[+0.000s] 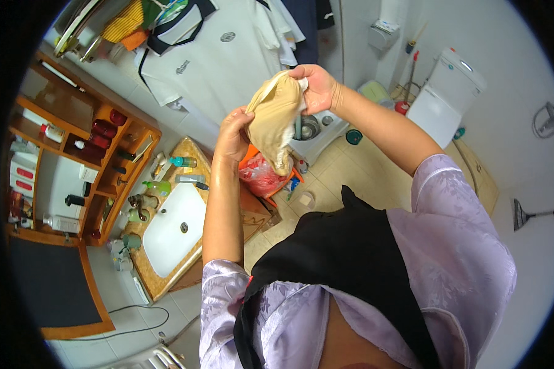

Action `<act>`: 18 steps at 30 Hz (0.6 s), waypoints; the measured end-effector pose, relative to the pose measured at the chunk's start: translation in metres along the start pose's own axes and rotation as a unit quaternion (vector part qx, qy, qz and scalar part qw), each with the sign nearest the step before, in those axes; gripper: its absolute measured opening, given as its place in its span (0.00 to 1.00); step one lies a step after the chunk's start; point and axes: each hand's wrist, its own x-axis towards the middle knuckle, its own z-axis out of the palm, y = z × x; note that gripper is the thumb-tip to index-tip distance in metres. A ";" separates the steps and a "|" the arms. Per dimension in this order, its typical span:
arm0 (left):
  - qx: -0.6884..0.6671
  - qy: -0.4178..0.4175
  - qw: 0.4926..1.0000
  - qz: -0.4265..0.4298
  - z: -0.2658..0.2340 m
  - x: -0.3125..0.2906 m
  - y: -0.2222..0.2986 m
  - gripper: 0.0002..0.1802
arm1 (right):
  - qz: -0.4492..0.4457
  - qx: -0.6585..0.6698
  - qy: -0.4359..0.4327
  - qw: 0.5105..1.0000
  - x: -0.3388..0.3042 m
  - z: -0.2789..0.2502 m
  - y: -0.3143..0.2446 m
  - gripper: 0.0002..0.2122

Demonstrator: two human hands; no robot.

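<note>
Stretched between my two hands is a small beige cloth garment [273,117] with some white fabric along its right side; its exact kind is unclear. My left hand [231,134] pinches its left edge. The upper right corner is gripped by my right hand [319,90], where white cloth shows by the fingers. The garment hangs down in folds, held up in the air with arms stretched forward. Beyond it hangs a white shirt [218,58] with a dark collar.
On the left are a white sink [177,230] in a tan counter and a wooden cabinet [92,178] with bottles. Below the garment, a red plastic bag [261,179] sits near the counter. A white toilet [443,92] stands at the far right, with a plunger [402,107] beside it.
</note>
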 end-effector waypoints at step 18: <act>0.320 0.360 0.857 0.185 0.060 0.060 -0.106 0.11 | -0.099 0.100 -0.185 0.973 0.065 -0.007 -0.081 0.19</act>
